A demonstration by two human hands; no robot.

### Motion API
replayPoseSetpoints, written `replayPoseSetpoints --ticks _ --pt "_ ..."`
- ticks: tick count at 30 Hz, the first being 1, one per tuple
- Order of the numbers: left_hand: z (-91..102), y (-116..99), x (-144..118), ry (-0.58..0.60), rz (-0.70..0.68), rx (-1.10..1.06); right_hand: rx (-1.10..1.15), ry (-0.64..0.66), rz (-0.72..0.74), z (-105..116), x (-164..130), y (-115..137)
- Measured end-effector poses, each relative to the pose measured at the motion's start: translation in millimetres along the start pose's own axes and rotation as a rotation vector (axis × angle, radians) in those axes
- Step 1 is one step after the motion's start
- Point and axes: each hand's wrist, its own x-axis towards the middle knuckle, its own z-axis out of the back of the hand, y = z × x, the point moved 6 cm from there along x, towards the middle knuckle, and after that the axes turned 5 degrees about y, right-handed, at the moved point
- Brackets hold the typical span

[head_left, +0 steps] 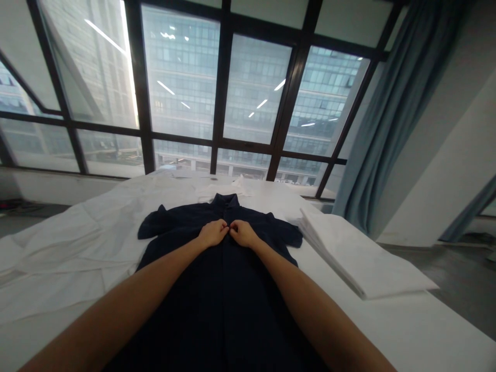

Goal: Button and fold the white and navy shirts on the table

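Head view, and looking down at a navy short-sleeved shirt, lying front up and spread flat in the middle of a white table, collar toward the dark-framed windows. Straight in at the placket, just below the collar! Pinching there with the left hand, thumb and fingertips drawn together on the dark fabric. Pinching just beside it with the right hand, fingers curled in, fingertips almost meeting the left's. Too small to make out any button between them. Reaching in over the shirt from both sides with bare forearms.

Out to the left of the shirt, thin white fabric, loosely spread and wrinkled. Over to the right of the shirt, near the sleeve, a folded white cloth, layers showing along the edge facing the shirt. Just beyond the collar, a crumpled white piece. And beyond the shirt, off to its right, a blue-grey curtain, hanging in long folds.
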Motion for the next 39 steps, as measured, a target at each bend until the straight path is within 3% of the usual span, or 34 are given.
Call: replayPoseSetpoints --ticks 12,23,27,36,39 --pt "3.3 -2.9 6.1 0.035 -0.047 -0.001 0.027 0.027 -0.053 -0.7 2.1 -7.4" --pt "-1.0 2.9 11.8 0.112 0.052 0.01 -0.063 -0.044 -0.084 4.1 -4.0 -3.5" --pt "0.6 4.0 7.8 0.101 0.086 -0.011 -0.071 -0.01 -0.021 3.1 -4.6 2.6" --pt "-1.3 6.8 6.9 0.08 0.089 -0.029 0.154 -0.009 -0.043 0.5 0.3 -3.3" --pt "-3.1 8.3 7.2 0.063 0.122 -0.04 0.254 -0.003 -0.118 -2.4 0.9 -10.0"
